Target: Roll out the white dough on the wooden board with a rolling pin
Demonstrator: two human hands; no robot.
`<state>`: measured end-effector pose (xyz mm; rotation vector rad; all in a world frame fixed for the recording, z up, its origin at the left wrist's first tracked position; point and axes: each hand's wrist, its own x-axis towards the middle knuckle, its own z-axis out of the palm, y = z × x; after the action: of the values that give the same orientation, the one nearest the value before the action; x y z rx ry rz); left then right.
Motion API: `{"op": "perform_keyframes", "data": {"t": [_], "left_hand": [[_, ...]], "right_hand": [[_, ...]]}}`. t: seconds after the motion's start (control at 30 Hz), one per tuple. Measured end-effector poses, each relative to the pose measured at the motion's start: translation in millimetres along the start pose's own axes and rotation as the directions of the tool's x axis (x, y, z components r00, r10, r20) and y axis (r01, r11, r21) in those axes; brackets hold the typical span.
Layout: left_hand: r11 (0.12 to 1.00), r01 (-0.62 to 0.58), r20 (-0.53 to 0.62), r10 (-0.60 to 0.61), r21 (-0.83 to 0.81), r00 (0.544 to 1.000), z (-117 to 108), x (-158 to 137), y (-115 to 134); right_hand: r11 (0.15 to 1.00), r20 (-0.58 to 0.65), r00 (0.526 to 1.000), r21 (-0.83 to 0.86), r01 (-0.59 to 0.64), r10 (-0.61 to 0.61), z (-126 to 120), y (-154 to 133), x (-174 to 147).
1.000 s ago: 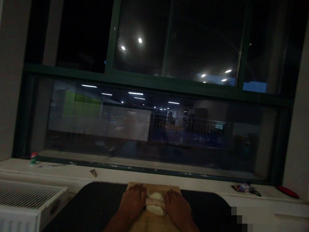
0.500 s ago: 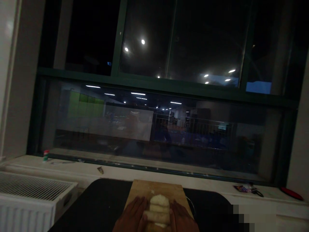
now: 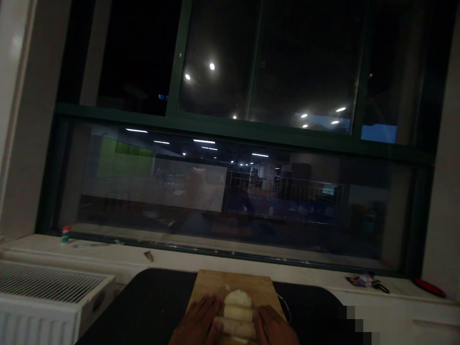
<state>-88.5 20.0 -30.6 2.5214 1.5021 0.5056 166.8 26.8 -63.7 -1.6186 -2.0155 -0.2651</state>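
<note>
A pale lump of dough (image 3: 238,298) lies on a wooden cutting board (image 3: 233,278) at the bottom of the head view. Across its nearer part runs a rolling pin (image 3: 237,327), with a strip of dough showing on my side of it. My left hand (image 3: 198,318) rests flat at the pin's left end, fingers stretched forward over the board. At the right end my right hand (image 3: 273,327) lies the same way, fingers extended. Both palms hide the pin's ends, and the lower frame edge cuts off the wrists.
The board sits on a black tabletop (image 3: 143,306) against a white windowsill (image 3: 187,256). A radiator (image 3: 43,297) stands at left. On the sill are a small red-capped container (image 3: 65,235), a scrap (image 3: 148,256), a small packet (image 3: 360,280) and a red-rimmed object (image 3: 429,287). A dark window rises behind.
The rolling pin has shifted slightly toward me, baring a bit more dough beyond it. Both hands have moved slightly nearer with it. The view has tilted a little.
</note>
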Motion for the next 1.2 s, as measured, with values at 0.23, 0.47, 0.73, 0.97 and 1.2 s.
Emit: {"op": "perform_keyframes", "data": {"t": [0.23,0.47,0.73,0.97,1.2], "left_hand": [[0.994,0.033,-0.064,-0.027,0.103,0.998,-17.7,29.3,6.1],[0.977,0.085,-0.054,-0.076,0.198,0.996,-9.2,63.5,-4.3],[0.982,0.073,-0.093,-0.057,0.176,0.994,-4.4,51.5,7.9],[0.998,0.037,-0.128,-0.031,0.051,0.991,9.1,27.3,13.8],[0.994,0.006,-0.041,-0.002,0.106,0.999,14.7,0.9,17.7]], "right_hand": [[0.986,0.103,0.99,-0.147,-0.078,0.094,-52.8,-21.3,65.5],[0.988,0.21,0.977,-0.152,0.003,0.029,-14.6,-0.2,93.8],[0.999,0.187,0.982,-0.014,0.038,-0.035,-1.1,15.1,74.0],[1.0,0.146,0.989,-0.009,0.003,-0.002,-16.7,7.7,43.0],[1.0,0.182,0.983,-0.008,-0.028,0.029,-28.1,5.3,11.3]]}}
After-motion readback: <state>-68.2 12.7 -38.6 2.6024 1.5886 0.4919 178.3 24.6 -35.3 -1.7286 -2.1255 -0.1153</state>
